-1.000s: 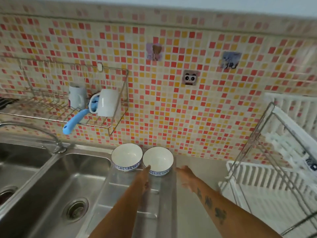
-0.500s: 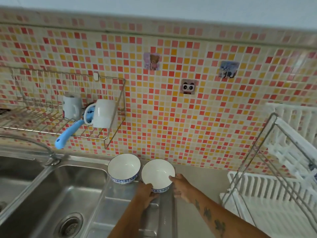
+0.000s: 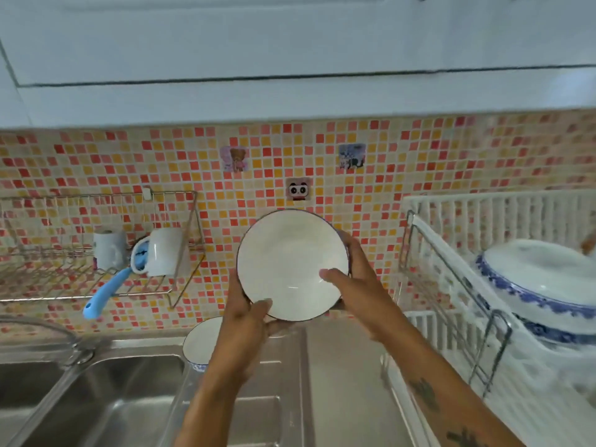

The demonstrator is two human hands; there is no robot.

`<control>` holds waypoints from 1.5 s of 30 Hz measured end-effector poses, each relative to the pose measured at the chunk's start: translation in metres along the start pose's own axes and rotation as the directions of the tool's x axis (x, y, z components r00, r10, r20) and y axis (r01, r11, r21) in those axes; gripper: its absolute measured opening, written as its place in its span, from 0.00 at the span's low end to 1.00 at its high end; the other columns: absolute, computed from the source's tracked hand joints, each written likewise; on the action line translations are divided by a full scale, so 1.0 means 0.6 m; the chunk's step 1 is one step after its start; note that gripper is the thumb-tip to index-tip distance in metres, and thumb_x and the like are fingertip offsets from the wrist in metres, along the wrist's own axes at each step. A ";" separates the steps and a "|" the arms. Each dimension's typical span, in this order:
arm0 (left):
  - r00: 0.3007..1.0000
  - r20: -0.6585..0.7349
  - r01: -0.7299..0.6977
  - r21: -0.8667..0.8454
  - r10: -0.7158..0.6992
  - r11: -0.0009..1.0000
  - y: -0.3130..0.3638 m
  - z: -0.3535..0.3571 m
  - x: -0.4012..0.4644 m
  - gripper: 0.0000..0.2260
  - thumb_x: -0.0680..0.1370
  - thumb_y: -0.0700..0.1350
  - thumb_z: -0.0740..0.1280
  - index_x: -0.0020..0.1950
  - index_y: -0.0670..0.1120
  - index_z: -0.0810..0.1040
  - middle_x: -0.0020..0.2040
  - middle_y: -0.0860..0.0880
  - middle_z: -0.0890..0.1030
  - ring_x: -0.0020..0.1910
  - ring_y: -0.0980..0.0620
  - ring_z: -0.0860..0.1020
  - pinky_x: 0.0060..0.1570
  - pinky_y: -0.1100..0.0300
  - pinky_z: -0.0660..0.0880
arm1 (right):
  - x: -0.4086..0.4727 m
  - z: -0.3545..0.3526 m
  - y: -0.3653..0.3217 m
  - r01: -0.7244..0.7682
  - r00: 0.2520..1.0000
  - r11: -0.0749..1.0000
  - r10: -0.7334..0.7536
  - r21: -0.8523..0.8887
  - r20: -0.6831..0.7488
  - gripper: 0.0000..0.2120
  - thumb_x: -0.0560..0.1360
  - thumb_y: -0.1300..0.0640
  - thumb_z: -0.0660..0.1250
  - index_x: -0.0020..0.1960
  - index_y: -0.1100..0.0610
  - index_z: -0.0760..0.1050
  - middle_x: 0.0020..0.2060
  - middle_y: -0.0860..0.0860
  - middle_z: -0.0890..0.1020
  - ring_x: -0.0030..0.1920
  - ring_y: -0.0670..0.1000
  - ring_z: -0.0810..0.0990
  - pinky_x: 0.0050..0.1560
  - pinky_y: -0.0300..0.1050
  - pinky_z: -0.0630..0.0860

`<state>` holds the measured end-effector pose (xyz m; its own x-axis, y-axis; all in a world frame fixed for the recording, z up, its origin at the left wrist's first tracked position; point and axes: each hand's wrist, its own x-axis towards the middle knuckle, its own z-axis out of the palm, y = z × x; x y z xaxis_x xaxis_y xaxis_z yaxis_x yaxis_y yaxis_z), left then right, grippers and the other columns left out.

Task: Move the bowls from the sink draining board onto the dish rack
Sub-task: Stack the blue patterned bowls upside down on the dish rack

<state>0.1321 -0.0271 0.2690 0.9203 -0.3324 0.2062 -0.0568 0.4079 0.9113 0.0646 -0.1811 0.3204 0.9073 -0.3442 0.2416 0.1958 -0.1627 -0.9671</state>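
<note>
Head cam: we've got our left hand (image 3: 248,321) and right hand (image 3: 354,285) both gripping the white bowl (image 3: 290,262), thumbs hooked inside its rim.

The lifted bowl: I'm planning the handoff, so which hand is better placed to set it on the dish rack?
Right hand: it grips the bowl on the side nearest the dish rack; the left hand holds the far edge.

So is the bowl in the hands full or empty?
Empty. The bowl is tipped toward the camera, and its inside is bare white all the way down. Left hand and right hand grip its rim.
</note>
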 end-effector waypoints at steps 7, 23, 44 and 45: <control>0.918 0.358 -0.129 -0.138 0.171 0.982 0.118 0.179 -0.101 0.31 0.73 0.42 0.66 0.71 0.67 0.66 0.67 0.56 0.77 0.65 0.46 0.78 0.51 0.44 0.81 | -0.142 -0.156 -0.150 0.351 0.892 0.930 -0.367 -0.108 -0.264 0.28 0.78 0.61 0.61 0.50 0.22 0.67 0.59 0.38 0.77 0.60 0.43 0.77 0.62 0.51 0.75; 0.795 0.602 -0.075 0.216 -0.072 0.974 0.133 0.460 -0.058 0.24 0.67 0.64 0.72 0.60 0.57 0.76 0.53 0.55 0.85 0.49 0.59 0.84 0.49 0.56 0.78 | -0.129 -0.479 -0.183 0.082 0.997 0.992 -0.080 0.099 -0.023 0.15 0.75 0.57 0.62 0.60 0.51 0.75 0.53 0.54 0.78 0.58 0.58 0.75 0.62 0.55 0.75; 0.796 0.591 -0.482 0.750 -0.130 0.452 0.005 0.516 -0.036 0.59 0.62 0.61 0.79 0.79 0.59 0.41 0.77 0.50 0.58 0.71 0.47 0.68 0.60 0.57 0.71 | -0.100 -0.512 -0.070 -0.348 0.924 0.934 0.326 -0.086 -0.198 0.24 0.73 0.42 0.66 0.67 0.47 0.69 0.57 0.52 0.81 0.55 0.58 0.81 0.56 0.61 0.78; 0.794 0.588 -0.482 0.762 -0.151 0.432 0.003 0.516 -0.036 0.59 0.62 0.60 0.79 0.79 0.59 0.40 0.77 0.49 0.58 0.71 0.46 0.69 0.62 0.54 0.72 | -0.098 -0.513 -0.066 -0.355 0.922 0.932 0.335 -0.078 -0.192 0.22 0.74 0.44 0.66 0.66 0.48 0.69 0.55 0.52 0.82 0.54 0.57 0.81 0.54 0.59 0.79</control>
<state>-0.0080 -0.2824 0.3767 0.5120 -0.8261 0.2355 -0.7633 -0.3117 0.5659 -0.1111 -0.4388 0.3692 0.8312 -0.5493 -0.0861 -0.1686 -0.1016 -0.9804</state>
